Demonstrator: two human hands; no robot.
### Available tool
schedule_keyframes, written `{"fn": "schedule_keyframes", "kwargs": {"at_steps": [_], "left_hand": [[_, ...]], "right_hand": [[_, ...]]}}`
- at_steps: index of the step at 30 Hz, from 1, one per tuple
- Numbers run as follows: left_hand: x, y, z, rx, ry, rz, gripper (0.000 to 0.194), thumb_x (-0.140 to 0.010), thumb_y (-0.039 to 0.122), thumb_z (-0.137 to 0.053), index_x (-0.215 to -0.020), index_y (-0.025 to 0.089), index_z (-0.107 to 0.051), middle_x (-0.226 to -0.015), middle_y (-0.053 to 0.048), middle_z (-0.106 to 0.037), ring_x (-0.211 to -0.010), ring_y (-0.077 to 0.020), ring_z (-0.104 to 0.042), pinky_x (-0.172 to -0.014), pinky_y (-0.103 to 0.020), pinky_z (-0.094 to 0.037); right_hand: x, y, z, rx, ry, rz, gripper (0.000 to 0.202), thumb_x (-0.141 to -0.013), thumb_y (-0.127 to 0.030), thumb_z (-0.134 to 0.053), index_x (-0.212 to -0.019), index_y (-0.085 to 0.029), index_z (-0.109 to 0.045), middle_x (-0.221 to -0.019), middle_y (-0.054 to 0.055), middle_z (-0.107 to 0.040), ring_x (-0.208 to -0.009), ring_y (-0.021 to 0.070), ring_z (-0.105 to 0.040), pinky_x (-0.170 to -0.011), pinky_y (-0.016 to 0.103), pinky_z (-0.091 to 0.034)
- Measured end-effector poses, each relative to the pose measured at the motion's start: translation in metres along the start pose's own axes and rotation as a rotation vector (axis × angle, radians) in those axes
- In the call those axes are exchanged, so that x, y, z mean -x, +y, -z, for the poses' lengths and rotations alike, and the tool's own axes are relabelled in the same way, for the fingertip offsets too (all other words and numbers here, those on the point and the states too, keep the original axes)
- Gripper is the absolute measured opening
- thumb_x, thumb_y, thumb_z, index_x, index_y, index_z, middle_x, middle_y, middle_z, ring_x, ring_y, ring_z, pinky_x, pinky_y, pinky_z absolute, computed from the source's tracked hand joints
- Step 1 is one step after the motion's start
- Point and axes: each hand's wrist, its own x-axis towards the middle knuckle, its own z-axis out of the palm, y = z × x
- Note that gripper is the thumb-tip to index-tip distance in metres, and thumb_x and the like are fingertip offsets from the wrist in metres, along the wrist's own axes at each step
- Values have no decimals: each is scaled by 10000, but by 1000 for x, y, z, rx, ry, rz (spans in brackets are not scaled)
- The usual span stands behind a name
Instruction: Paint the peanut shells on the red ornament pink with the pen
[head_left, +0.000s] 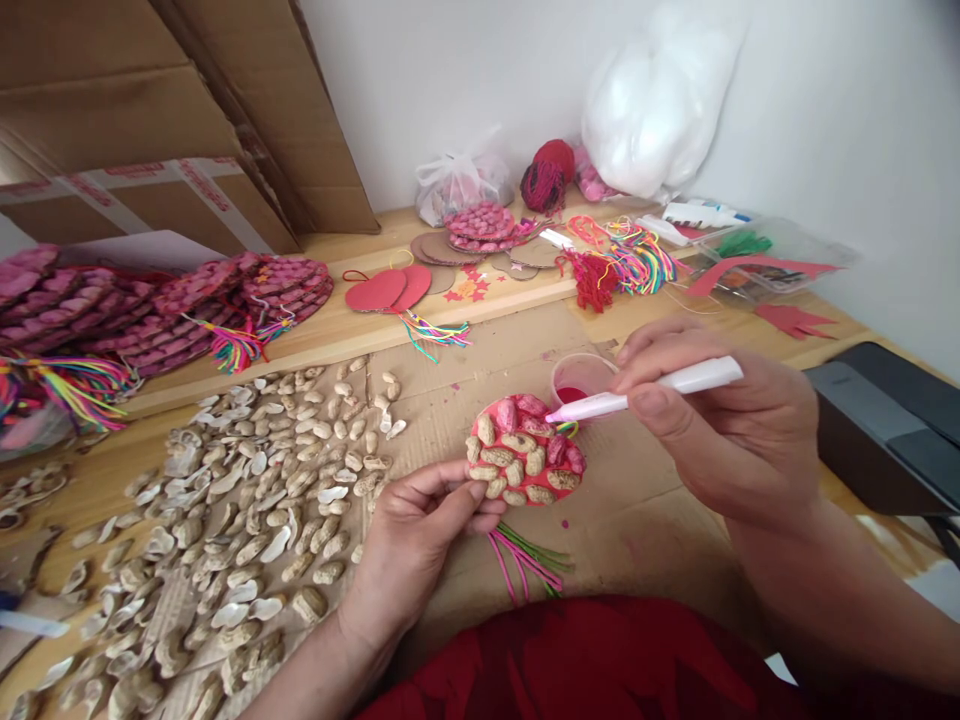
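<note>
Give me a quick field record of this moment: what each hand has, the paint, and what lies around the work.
left hand: pinches the lower left edge of the red disc, which is covered with peanut shells
right hand: grips a white brush, tip on the disc's upper shells
disc state: upper shells pink, lower ones bare; tassel hangs below
paint cup: just behind the disc, red paint inside
loose shells: spread to the left on cardboard
finished discs: stacked at far left

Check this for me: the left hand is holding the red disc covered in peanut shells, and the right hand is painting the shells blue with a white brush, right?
Not blue. The head view shows the right hand with the white brush painting shells pink; the painted ones on the red disc are pink. The left hand does hold the disc.
</note>
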Motion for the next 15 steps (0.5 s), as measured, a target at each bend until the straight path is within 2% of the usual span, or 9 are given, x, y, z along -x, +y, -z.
{"fn": "schedule_keyframes", "kwargs": {"at_steps": [3,9,15], "left_hand": [[-1,0,0,-10,-2,-3,226,-712,320,-901,-854,162,-827,-741,-54,-800,-676,-139,-756,-650,-180,-623],[0,-1,0,-12,-3,-1,225,-715,327,-899,-855,166,-828,-739,-53,-798,-677,-137,-755,-650,-178,-621],[1,-1,1,-10,-7,-8,218,-722,326,-894,-857,168,-829,-737,-51,-797,-680,-135,-753,-647,-173,-616]], "right_hand": [[-1,1,0,10,-16,8,90,-887,-165,-657,-884,-250,-686,-749,-15,-664,-826,157,-632,-796,361,-531],[-1,0,0,0,36,-5,86,-882,-168,-659,-871,-246,-692,-762,-8,-639,-813,156,-637,-789,361,-538],[-1,0,1,-3,-8,9,106,-884,-152,-649,-878,-252,-686,-737,-12,-657,-805,162,-633,-769,365,-535]]}}
